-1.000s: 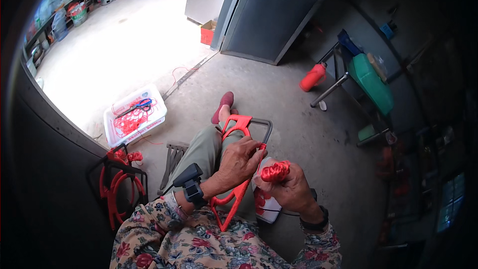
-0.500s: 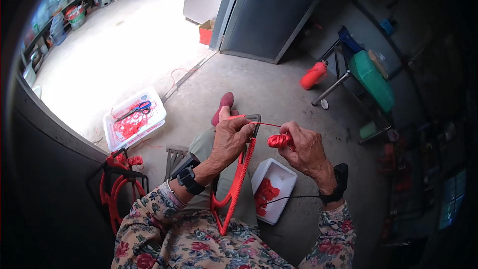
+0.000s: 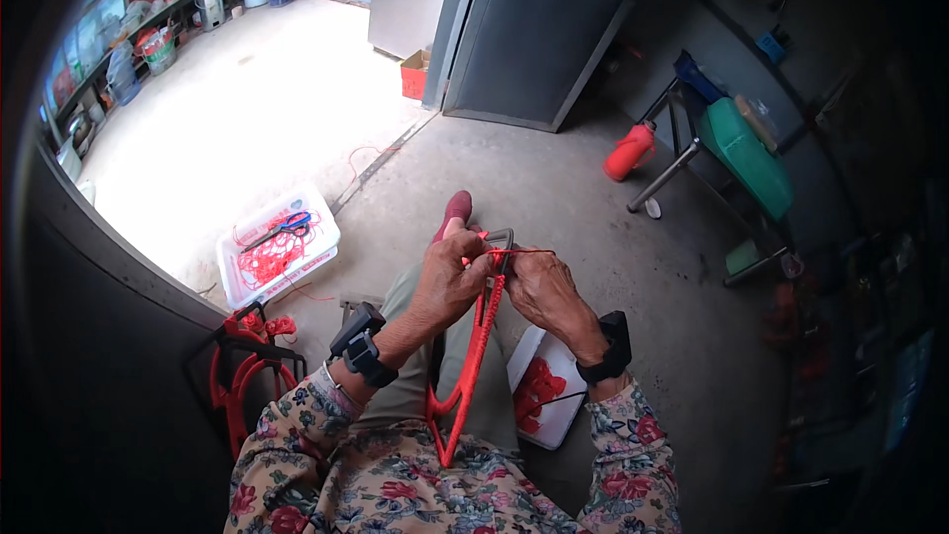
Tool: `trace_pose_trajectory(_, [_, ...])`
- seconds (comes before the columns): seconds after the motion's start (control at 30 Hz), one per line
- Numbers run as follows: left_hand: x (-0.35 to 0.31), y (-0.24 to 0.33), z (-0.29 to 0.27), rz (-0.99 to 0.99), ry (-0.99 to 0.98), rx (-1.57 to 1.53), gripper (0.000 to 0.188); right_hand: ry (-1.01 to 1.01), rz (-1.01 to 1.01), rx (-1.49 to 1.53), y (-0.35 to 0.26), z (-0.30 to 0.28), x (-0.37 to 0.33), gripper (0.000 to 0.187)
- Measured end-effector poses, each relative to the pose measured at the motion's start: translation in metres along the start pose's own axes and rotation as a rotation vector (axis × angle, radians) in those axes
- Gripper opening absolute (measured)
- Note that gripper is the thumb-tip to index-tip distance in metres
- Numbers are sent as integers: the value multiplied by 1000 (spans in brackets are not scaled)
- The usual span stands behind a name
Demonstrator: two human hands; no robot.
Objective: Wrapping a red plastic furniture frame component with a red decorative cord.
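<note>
One frame (image 3: 478, 361) lies over the trousers (image 3: 494, 400), stiff and light, I judge, and best held near its bare corner (image 3: 507, 233), where my left hand (image 3: 450, 277) pinches it, while likely soft, slick cord (image 3: 529, 251) crosses toward my right hand (image 3: 549, 292), its grip too hidden to tell.

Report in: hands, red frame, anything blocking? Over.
Left hand gripping red-wrapped frame. Right hand close beside, grasp hidden. Red cord crossing frame's dark bar. Nothing visibly blocking.
</note>
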State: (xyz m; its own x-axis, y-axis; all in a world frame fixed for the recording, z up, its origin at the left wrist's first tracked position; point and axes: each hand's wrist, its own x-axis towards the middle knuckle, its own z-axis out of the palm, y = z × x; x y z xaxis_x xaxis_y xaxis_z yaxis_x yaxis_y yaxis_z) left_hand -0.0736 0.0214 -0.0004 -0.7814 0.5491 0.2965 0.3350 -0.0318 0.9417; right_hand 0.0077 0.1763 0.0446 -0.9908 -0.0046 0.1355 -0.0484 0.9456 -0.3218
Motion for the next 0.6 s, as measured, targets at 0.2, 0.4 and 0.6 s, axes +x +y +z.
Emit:
trace_pose_trajectory(0.2, [-3, 33, 3, 160, 260, 156, 9, 320, -143, 21, -20, -21, -4, 22])
trace_pose_trajectory(0.4, [-9, 48, 5, 308, 356, 193, 5, 391, -257, 75, -40, -29, 3, 31])
trace_pose_trajectory(0.6, [-10, 49, 0, 183, 227, -309, 6, 268, -311, 346, -22, -22, -2, 31])
